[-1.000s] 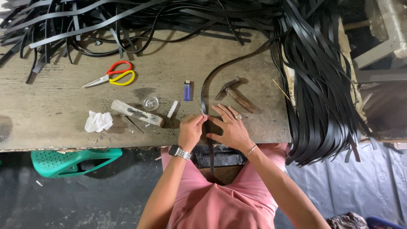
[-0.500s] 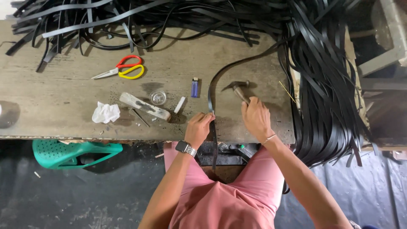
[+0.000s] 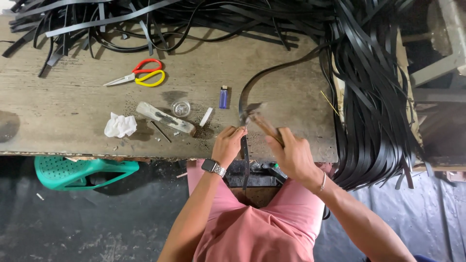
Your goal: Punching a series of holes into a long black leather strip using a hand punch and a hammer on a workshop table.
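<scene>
A: While the right hand [image 3: 291,154] is gripping the hammer [image 3: 259,121], what's the left hand [image 3: 228,145] doing?

B: It's pressing down on the black strap [image 3: 244,150] at the near edge of the worktop [image 3: 73,102], fingers curled, tips on or just beside the strap. Can't tell if it's pinching the strap or only pinning it.

A: And the right, how tight?

B: It's clenching round the wooden handle, fingers fully wrapped. The hammer head is blurring w/ motion, sitting just above the strap, right beside the left fingertips.

A: Which way is the hammer pointing?

B: Its long axis is running diagonally: handle toward the person's right & near side, head toward the far left, over the strap.

A: Strap's direction?

B: Near end is hanging over the worktop edge down toward the lap, approx. straight away from the person. Past the hands it's curving off to the far right, heading into the pile of black strips [image 3: 374,97] draping over the right end of the worktop.

A: Other stuff nearby?

B: A blue lighter [image 3: 223,97] is lying just beyond the left hand. Left of that: a small clear dish [image 3: 181,107], a whitish block [image 3: 166,119], crumpled tissue [image 3: 120,125]. Scissors w/ red & yellow handles [image 3: 138,76] are lying further out, well apart from the hands. A watch [image 3: 213,167] is showing on the left wrist, a bracelet [image 3: 322,182] on the right.
</scene>
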